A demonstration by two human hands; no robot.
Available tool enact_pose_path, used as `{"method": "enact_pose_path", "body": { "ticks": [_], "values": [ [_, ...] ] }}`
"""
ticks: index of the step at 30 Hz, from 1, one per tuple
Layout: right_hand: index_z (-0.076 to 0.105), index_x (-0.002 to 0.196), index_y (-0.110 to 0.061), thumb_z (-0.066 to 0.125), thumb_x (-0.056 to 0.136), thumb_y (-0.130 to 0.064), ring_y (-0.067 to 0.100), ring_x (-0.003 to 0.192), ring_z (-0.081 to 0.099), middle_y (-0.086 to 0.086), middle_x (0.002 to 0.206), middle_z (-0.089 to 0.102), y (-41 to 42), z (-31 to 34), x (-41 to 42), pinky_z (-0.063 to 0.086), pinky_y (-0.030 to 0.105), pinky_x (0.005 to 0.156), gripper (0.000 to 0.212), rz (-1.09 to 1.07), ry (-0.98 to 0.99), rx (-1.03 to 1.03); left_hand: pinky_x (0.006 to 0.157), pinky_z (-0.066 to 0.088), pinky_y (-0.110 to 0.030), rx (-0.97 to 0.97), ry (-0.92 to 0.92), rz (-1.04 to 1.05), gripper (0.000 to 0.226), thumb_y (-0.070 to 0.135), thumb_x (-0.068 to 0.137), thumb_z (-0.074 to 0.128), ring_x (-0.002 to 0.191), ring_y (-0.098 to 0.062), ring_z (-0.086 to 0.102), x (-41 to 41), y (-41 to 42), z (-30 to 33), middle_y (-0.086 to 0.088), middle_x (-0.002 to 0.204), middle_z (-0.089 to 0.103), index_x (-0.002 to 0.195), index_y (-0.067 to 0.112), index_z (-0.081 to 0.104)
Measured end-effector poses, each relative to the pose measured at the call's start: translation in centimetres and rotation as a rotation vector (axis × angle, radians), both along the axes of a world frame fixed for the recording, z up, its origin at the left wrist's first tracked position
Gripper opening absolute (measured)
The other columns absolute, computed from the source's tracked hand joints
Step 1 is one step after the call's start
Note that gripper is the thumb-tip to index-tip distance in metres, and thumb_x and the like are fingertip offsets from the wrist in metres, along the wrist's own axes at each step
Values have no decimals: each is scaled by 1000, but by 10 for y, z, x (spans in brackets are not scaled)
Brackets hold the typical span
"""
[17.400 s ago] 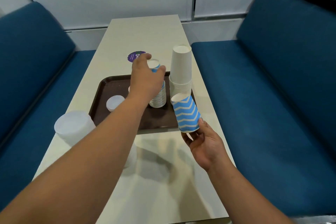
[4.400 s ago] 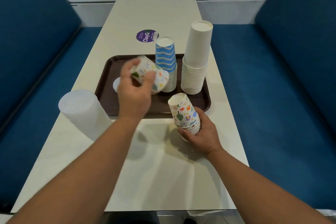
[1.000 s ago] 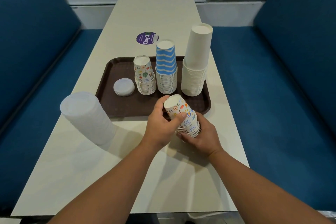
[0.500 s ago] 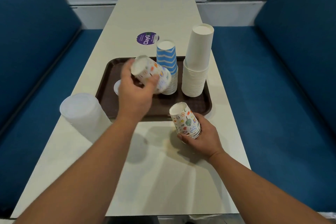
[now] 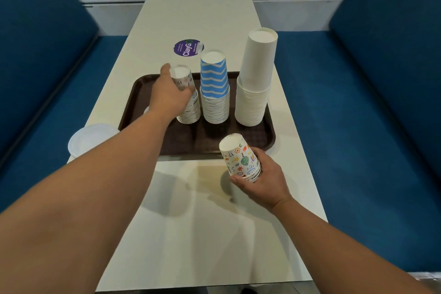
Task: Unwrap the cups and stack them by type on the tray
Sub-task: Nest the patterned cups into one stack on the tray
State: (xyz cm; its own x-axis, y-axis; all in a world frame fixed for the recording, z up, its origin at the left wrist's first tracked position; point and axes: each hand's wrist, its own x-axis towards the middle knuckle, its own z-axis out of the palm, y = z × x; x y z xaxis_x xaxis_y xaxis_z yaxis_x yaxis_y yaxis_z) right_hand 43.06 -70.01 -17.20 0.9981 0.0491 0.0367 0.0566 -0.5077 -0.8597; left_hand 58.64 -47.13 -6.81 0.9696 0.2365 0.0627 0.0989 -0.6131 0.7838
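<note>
Left fingers (image 5: pixel 167 71) grip the patterned stack's top cup (image 5: pixel 182 79) on the tray (image 5: pixel 267 131); right fingers (image 5: pixel 259 157) clasp nested patterned cups (image 5: pixel 239 157).

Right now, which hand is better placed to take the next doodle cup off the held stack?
Left hand: it only sets one cup on the tray pile, while the right hand grips the held stack.

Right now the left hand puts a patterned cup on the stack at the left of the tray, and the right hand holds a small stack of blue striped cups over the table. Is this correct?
Not quite. In the head view, the small stack in the right hand is of patterned cups, not blue striped ones. The blue striped stack stands on the tray. The left hand does hold a patterned cup on the left stack.
</note>
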Motion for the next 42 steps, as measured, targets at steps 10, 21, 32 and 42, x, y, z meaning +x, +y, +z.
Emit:
{"method": "enact_pose_path", "body": {
  "ticks": [10,21,32,42],
  "values": [
    [49,107,-56,83,59,-57,-3,96,63,-26,105,64,-1,4,0,55,25,85,59,4,-12,44,99,49,-35,-403,-274,-73,65,46,78,67,113,-17,59,-117,-55,-35,-6,126,58,131,14,46],
    [44,118,-54,86,62,-57,-9,100,59,-36,104,59,-2,9,0,49,10,81,70,42,18,36,78,56,-29,-623,17,-215,55,33,69,79,97,-10,67,-148,-72,-62,2,107,67,116,37,51],
    [43,121,-48,88,64,-49,1,98,61,-28,110,58,-1,7,1,51,20,89,73,30,43,3,85,49,-18,-321,-484,57,43,25,80,71,93,0,61,-84,-19,21,8,107,62,117,16,51],
    [45,114,-54,86,64,-51,-2,100,61,-28,108,60,1,4,-1,54,21,86,65,21,37,3,71,50,-22,-4,-238,-4,44,29,82,71,92,-16,60,-4,0,27,-7,115,60,119,25,46]
  ]
}}
